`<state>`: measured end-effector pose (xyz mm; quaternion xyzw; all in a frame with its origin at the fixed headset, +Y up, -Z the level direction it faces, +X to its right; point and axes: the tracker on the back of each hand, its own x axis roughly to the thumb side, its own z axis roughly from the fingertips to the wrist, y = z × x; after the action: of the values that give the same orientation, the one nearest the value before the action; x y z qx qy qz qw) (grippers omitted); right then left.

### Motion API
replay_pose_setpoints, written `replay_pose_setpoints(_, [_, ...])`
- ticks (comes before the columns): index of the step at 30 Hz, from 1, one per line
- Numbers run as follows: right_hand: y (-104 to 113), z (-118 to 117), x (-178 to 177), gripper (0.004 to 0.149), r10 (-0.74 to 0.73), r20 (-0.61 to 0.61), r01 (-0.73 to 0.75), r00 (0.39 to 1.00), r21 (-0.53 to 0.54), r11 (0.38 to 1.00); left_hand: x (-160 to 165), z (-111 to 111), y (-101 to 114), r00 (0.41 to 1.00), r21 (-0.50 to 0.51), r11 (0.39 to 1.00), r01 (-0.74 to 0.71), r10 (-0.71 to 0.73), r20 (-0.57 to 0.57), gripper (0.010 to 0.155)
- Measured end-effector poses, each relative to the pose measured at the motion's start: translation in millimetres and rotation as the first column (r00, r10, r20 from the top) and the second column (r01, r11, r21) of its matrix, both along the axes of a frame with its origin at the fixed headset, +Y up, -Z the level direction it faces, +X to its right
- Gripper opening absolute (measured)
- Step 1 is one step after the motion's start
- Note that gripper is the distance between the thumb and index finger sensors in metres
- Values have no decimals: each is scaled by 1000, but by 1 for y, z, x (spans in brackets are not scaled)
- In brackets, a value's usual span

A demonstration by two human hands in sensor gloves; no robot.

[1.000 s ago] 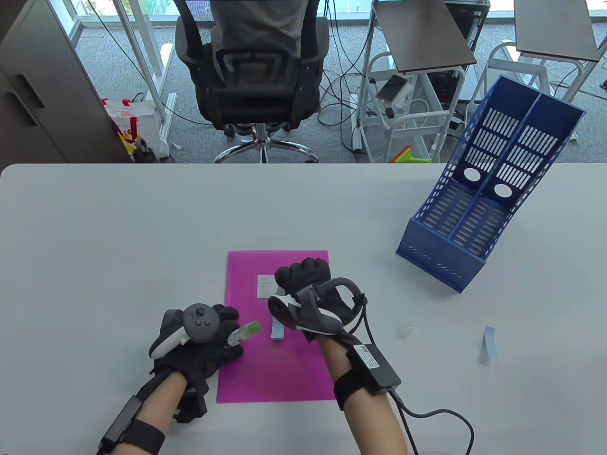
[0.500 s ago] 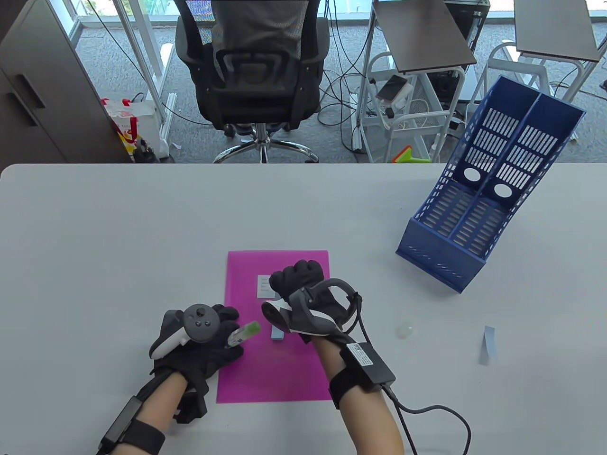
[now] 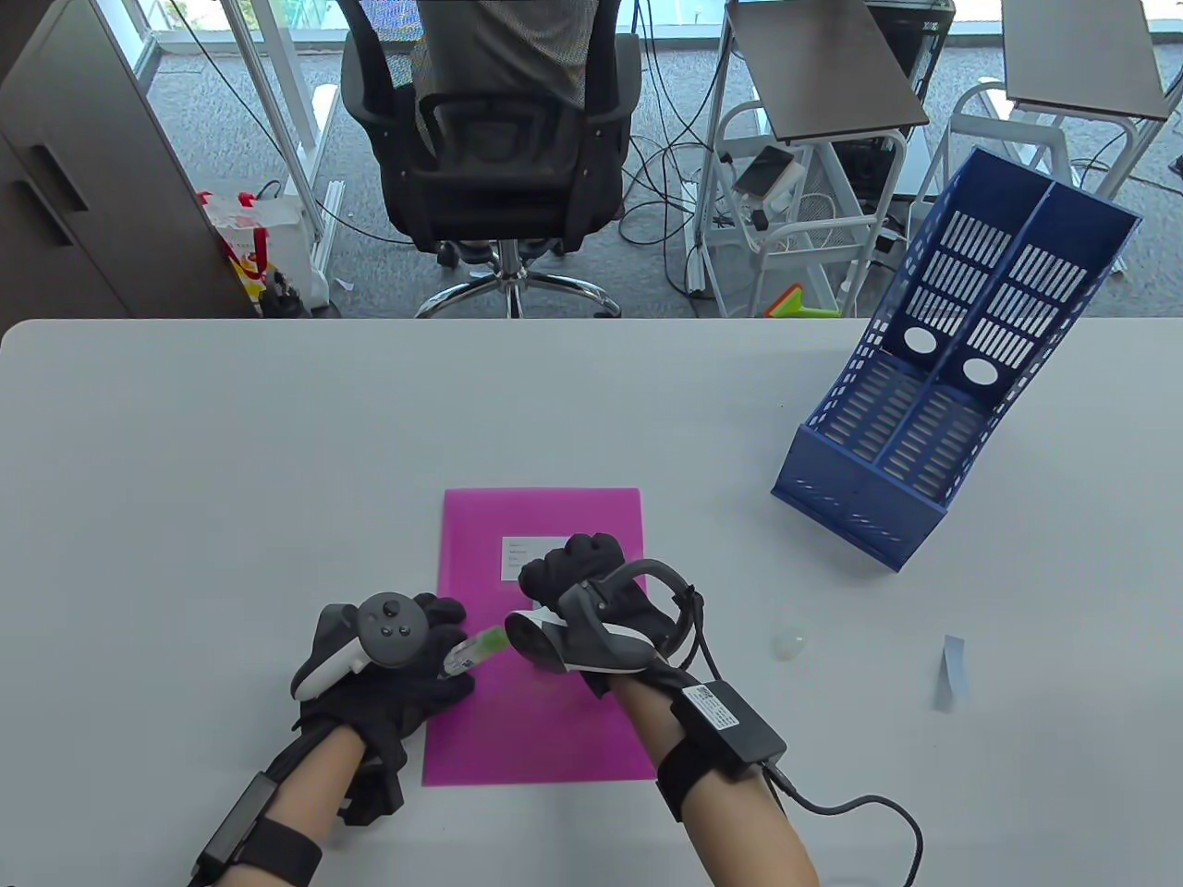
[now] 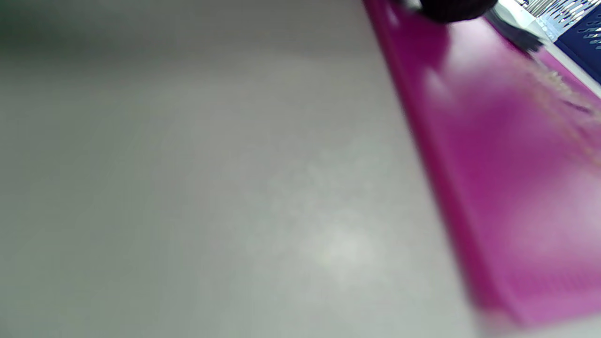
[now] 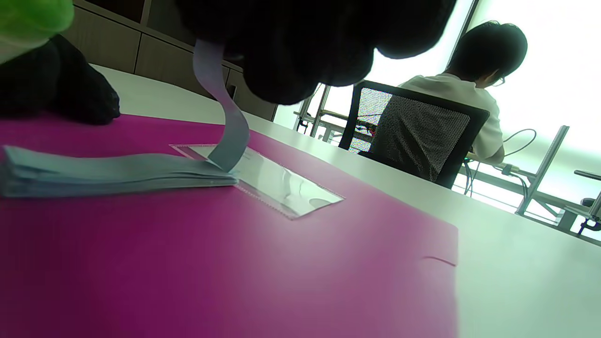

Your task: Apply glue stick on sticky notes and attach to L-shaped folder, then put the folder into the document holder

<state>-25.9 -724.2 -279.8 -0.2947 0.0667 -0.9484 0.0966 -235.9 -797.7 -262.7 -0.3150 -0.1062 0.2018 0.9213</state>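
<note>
The right hand [image 3: 591, 591] has drawn back toward the person across the magenta folder [image 3: 541, 730] over the past second, and now peels a single pale blue note [image 5: 225, 117] up off the sticky-note pad [image 5: 108, 176]. In the right wrist view the strip curls upward from the pad's far end into the gloved fingertips [image 5: 291, 65], which pinch it; its lower end is still joined to the stack. The pad lies on the folder, just short of the clear label pocket [image 5: 272, 183]; from above the hand now hides it.

The left hand [image 3: 388, 665] has not moved. It rests at the folder's left edge, fingers wrapped round the uncapped glue stick [image 3: 476, 649], whose green tip points toward the right hand.

By the look of it, a note is about to come free and meet the glue; nothing is stuck down on the folder yet. The folder lies flat on the counter [image 3: 231, 443], and the blue document holder [image 3: 933, 397] stands well off to the folder's far right. A loose blue strip [image 3: 952, 673] and a small clear cap [image 3: 790, 642] lie on the counter to the folder's right.
</note>
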Motion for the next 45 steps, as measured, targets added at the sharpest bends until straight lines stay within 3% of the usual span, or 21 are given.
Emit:
replay_pose_setpoints(20, [-17, 10, 2, 31, -30, 1, 29, 1000, -82, 996, 0, 0, 0, 1000, 6, 1000, 1, -1, -1, 51])
replay_pose_setpoints(32, [-28, 19, 3, 30, -33, -4, 31, 999, -191, 981, 0, 0, 0, 1000, 6, 1000, 1, -1, -1, 51])
replay_pose_setpoints(36, [-27, 16, 7, 37, -89, 57, 104, 994, -353, 930, 0, 0, 0, 1000, 6, 1000, 1, -1, -1, 51])
replay_pose_setpoints(39, [-24, 5, 16, 42, -170, 203, 250, 964, -488, 836, 0, 0, 0, 1000, 5, 1000, 3, -3, -2, 51])
replay_pose_setpoints(41, [-27, 0, 20, 44, -202, 268, 313, 942, -484, 817, 0, 0, 0, 1000, 6, 1000, 4, -4, -2, 51])
replay_pose_setpoints(45, [-32, -6, 17, 51, -150, 283, 280, 947, -503, 817, 0, 0, 0, 1000, 5, 1000, 3, -3, -2, 51])
